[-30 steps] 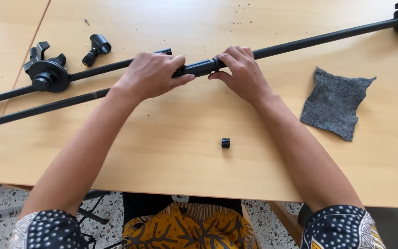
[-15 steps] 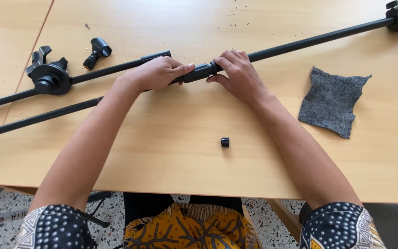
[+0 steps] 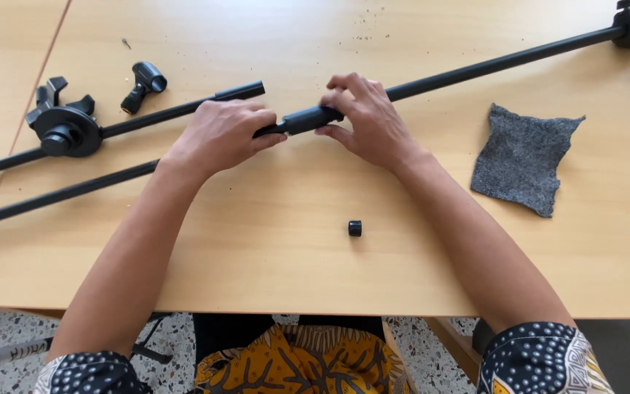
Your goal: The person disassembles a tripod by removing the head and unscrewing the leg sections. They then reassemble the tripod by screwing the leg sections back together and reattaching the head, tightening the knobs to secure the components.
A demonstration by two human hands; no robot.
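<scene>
Two hands met at the middle of a long black pole (image 3: 475,69) lying on the wooden surface (image 3: 257,241). The left hand (image 3: 220,135) was clenched around the pole's thinner section, while the right hand's (image 3: 373,120) fingers (image 3: 344,82) pinched the thicker black collar (image 3: 308,119). Judging by this grip, keeping the left hand firm and twisting only the collar would serve best. The pole's long axis ran diagonally, from lower left up toward the far right corner.
</scene>
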